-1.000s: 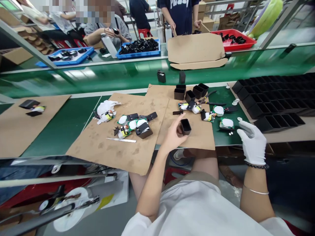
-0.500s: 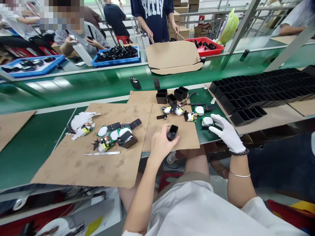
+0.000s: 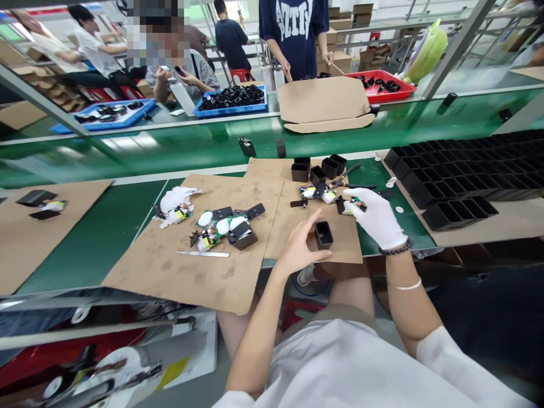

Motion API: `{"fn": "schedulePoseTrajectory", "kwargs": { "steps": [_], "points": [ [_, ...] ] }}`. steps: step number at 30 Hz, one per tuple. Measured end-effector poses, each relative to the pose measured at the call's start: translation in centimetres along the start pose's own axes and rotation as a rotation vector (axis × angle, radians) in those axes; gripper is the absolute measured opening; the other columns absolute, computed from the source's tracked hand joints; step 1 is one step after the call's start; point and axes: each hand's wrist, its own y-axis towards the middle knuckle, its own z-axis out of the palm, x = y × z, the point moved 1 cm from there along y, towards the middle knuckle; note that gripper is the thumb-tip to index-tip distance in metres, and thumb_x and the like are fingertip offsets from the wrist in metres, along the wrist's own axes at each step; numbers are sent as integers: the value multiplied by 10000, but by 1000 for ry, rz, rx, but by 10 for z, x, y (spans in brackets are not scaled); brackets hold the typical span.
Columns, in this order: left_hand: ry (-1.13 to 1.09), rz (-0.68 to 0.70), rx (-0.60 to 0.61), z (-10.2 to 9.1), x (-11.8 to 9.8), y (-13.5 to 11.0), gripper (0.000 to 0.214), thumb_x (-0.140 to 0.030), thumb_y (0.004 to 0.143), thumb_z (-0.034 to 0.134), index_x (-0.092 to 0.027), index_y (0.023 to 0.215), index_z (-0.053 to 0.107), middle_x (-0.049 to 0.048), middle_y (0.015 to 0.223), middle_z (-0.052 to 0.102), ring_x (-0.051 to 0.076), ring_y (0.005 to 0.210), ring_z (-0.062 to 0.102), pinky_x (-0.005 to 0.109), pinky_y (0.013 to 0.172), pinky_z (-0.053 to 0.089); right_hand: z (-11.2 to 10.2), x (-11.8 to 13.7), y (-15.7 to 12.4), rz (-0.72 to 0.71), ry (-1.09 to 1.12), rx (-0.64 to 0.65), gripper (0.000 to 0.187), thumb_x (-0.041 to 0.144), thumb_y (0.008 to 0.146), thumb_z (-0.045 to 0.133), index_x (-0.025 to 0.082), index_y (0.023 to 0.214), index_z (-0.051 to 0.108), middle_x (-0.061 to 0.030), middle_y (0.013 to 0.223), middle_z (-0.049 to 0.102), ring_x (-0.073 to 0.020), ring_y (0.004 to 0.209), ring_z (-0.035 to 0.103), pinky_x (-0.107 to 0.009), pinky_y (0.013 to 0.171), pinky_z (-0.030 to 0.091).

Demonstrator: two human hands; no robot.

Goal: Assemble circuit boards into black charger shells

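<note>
My bare left hand [image 3: 300, 245] is open, its thumb and fingers spread around the left side of a small black plastic case [image 3: 323, 235]. The case stands on the cardboard with its open end up. My right hand [image 3: 376, 220], in a white glove, has thumb and fingers closed on a small circuit board [image 3: 349, 207] at the cardboard's right edge; the glove hides part of it. Just beyond lie more circuit boards [image 3: 326, 195], pliers [image 3: 346, 180] and several empty black cases [image 3: 301, 170].
On the left cardboard [image 3: 170, 277] lie tweezers [image 3: 204, 254], several boards and a black case [image 3: 243, 237]. Rows of black cases [image 3: 459, 212] stand at right. A green conveyor belt [image 3: 187, 147] runs behind. Across it, a person in a dark shirt [image 3: 293, 39] works near a red tray [image 3: 382, 90].
My left hand has let go of the black case, which now stands on the cardboard. My right hand has moved left onto a circuit board and closed. The view has shifted left.
</note>
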Motion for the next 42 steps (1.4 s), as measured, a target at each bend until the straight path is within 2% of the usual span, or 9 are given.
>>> {"fn": "schedulePoseTrajectory", "kwargs": {
  "steps": [4,6,9,15,20,25,29,36,42],
  "points": [
    [-27,-32,-9,0,0,-1,733,-248,710,856,-280,1381,563,92,1418,621,334,1329,564,505,1161,418,36,44,55,-267,-188,379,540,95,879,495,227,1394,591,-85,1377,651,-249,1229,640,-368,1031,519],
    [-62,-53,-82,0,1,-6,695,-221,711,841,-243,1351,569,106,1381,635,325,1297,587,492,1127,458,54,56,76,-303,-376,557,623,87,870,485,241,1473,514,-119,1434,594,-286,1238,630,-376,980,525],
    [-39,-100,-251,0,3,-16,673,-196,713,823,-211,1335,564,118,1361,640,320,1280,599,501,1123,460,72,62,97,-288,-539,717,522,163,841,572,236,1354,633,-159,1315,653,-341,1134,672,-397,885,540],
    [-75,-65,-400,-2,7,-21,637,-164,709,806,-200,1303,578,108,1298,668,292,1206,638,473,1087,496,78,73,104,-160,-655,781,378,422,840,611,144,1052,755,-212,1071,737,-377,1020,705,-422,794,548],
    [-155,-46,-359,-8,6,-17,654,-198,691,845,-192,1291,584,112,1277,681,289,1179,650,460,1075,505,68,86,89,-170,-656,757,437,428,891,539,122,1162,692,-230,1123,715,-382,1060,690,-433,825,529],
    [-154,-16,-356,-9,3,-18,621,-198,699,840,-191,1269,596,107,1274,683,281,1173,654,436,1064,511,67,74,89,-357,-474,917,361,162,766,628,248,1108,705,-90,1196,708,-253,996,695,-305,799,502],
    [-165,-29,-370,-8,5,-18,649,-193,697,840,-187,1293,582,112,1282,679,282,1165,657,440,1063,510,67,61,105,-346,-340,951,232,204,790,625,215,1009,699,-52,1072,743,-197,957,689,-272,824,513],
    [-129,-6,-373,-6,3,-21,625,-148,710,820,-187,1289,588,117,1333,662,285,1243,629,434,1114,477,37,57,94,81,756,670,363,427,744,664,253,1008,487,-19,872,690,-227,866,685,-423,809,572],
    [-169,-3,-341,-8,2,-22,639,-144,702,828,-191,1295,594,113,1336,666,285,1240,631,427,1105,474,19,58,45,250,882,681,310,410,760,590,280,976,409,-46,1001,715,-258,936,712,-465,836,584]
  ]
}}
